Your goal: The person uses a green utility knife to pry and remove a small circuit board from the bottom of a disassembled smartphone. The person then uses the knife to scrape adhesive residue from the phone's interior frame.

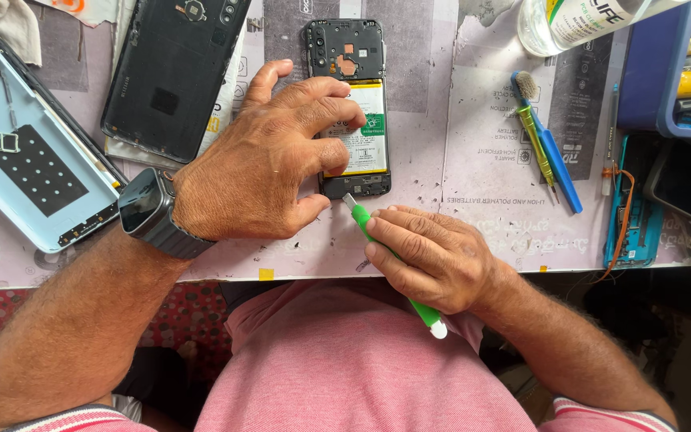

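Opened phone, back off, battery showing, lies face down on the work mat at centre. Left hand spread over it, fingers curled, pinning its left edge and battery. Right hand closed round a green pry tool; tip touches the phone's bottom edge. Black back cover upper left, pale blue cover far left. Brush right.
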